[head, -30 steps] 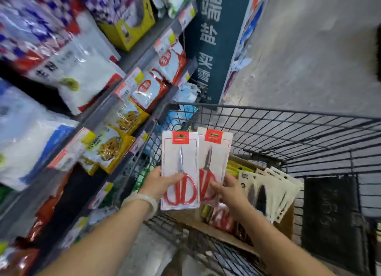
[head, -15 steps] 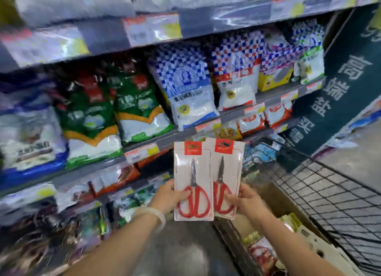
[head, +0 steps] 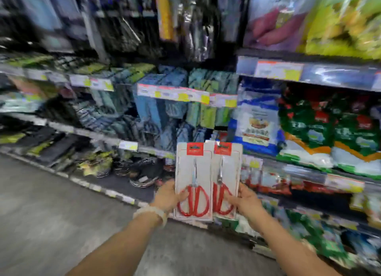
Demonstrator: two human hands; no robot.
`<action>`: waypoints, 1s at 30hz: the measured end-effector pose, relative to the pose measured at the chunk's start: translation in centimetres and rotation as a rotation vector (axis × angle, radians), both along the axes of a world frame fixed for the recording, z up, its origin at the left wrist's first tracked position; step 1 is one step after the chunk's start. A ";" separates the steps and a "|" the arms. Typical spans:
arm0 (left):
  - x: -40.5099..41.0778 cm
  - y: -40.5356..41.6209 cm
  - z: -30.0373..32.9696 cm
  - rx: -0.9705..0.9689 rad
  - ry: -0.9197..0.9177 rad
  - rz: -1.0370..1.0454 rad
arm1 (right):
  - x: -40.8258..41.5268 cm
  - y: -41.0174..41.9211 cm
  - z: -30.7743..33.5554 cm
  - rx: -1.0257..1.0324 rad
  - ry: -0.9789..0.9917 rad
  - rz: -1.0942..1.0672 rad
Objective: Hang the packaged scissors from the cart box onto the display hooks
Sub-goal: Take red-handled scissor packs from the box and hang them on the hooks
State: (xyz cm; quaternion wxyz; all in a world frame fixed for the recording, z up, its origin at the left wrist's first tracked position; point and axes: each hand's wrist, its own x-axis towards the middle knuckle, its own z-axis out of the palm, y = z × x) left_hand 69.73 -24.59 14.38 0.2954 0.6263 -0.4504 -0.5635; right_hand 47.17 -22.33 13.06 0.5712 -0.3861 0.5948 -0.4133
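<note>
Two packs of scissors are held upright and side by side in front of the store shelving, one in each hand. The left pack (head: 193, 183) is a white card with a red label at its top edge and red-handled scissors mounted point upward; the left hand (head: 168, 196) grips it at the lower left edge, with the thumb laid across the front near the red handles, so the left grip is closed on this pack. A pale bracelet (head: 151, 213) sits on the left wrist. The right pack (head: 225, 178) is of the same design and sits slightly higher, its left edge tucked behind the right edge of the left pack. The right hand (head: 246, 200) grips it at the lower right edge, with the thumb on the front of the card beside the handles, so the right grip is closed on that pack. Both packs are clear of the shelves and of any hook. Behind them, shelf rails carry a row of price tags (head: 175, 93), with blue and green folded goods above and below. To the right stand white and blue bags (head: 256, 119) and green, white and orange bags (head: 329, 131). Dark hanging goods occupy the upper section; motion blur prevents identification. The grey floor (head: 51, 214) fills the lower left.
</note>
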 end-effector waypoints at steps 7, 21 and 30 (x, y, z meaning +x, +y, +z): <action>19.3 1.7 3.8 -0.060 -0.035 0.373 | 21.6 -5.7 1.3 -0.069 0.089 0.341; 44.4 -4.8 1.6 -0.086 0.211 0.794 | 49.7 -19.7 1.4 -0.143 0.165 0.726; 59.2 -18.2 3.2 -0.092 0.188 0.730 | 62.5 -33.4 2.4 -0.139 0.244 0.680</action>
